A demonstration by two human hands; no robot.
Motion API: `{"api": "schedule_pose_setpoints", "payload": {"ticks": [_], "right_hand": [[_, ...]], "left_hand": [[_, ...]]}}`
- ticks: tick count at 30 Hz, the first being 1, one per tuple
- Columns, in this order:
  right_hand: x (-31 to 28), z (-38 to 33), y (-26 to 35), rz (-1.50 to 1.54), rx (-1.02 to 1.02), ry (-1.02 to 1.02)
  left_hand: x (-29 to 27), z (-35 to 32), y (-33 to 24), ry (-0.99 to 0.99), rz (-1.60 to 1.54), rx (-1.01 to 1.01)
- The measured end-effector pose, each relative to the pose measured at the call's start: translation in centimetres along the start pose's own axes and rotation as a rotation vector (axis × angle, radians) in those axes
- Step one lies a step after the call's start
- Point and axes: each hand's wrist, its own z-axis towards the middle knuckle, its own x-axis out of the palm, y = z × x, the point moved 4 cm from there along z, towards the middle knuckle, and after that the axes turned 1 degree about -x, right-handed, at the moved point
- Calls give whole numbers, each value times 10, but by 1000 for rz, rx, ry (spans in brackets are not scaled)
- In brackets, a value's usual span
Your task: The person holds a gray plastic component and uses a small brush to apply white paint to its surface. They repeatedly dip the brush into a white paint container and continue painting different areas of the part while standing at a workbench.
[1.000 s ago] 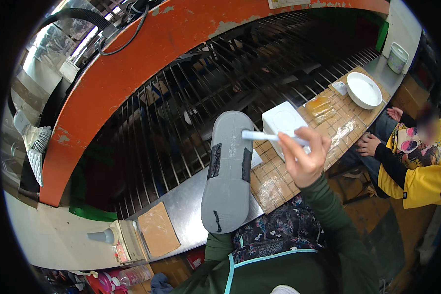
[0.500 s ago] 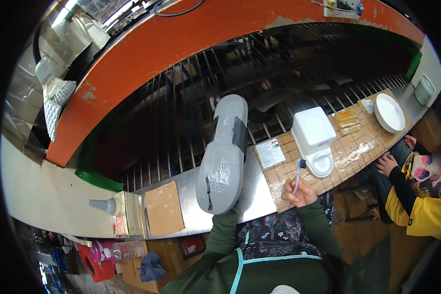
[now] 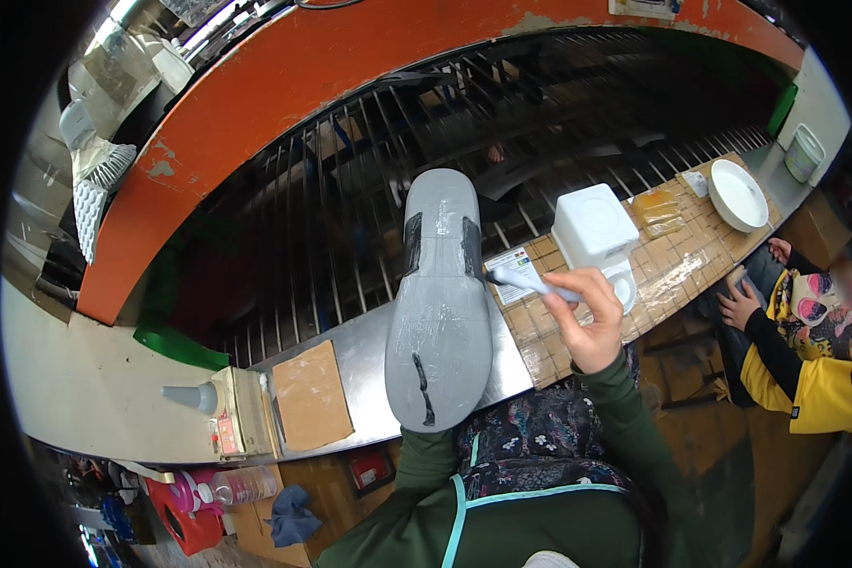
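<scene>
A large grey shoe sole is held up over the bench's front edge, its broad end toward me. Dark patches mark both sides of its narrow waist, and a black streak runs along the broad end. My left sleeve goes beneath that end; the sole hides my left hand, which bears it from below. Right of the sole, my right hand is closed round the pale handle of a small brush. The brush's dark bristles point left, close to the sole's edge but seemingly apart from it.
Behind the sole runs a conveyor of metal rollers under an orange arch. On the taped cardboard stand a white dispenser, a yellow block and a white bowl. Brown card lies left. Another person sits at right.
My right hand has risen and moved left of the dispenser's cup, tipping the brush from upright to nearly level. The sole has turned straighter, its bottom facing up more squarely.
</scene>
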Motion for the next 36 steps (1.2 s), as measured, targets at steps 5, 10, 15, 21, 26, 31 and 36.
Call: {"api": "schedule_pose_setpoints", "payload": {"ticks": [5,10,15,21,26,31,36], "right_hand": [[4,15,44,-431,-374,-74],[-3,3,46,-394,-391,73],[4,-6,17,-310,-229,220],[15,-32,-73,1359,370,457],[29,-78,-114,1666,497,441],[26,-89,-117,1656,438,528],[28,-87,-115,1676,452,554]], "left_hand": [[2,6,-1,19,16,-4],[1,16,-1,-4,41,20],[-2,32,-14,-37,119,122],[-45,52,-62,-367,662,357],[-164,117,-79,-1058,1129,238],[-279,160,-54,-1345,955,49],[-325,184,-14,-1451,617,-65]]}}
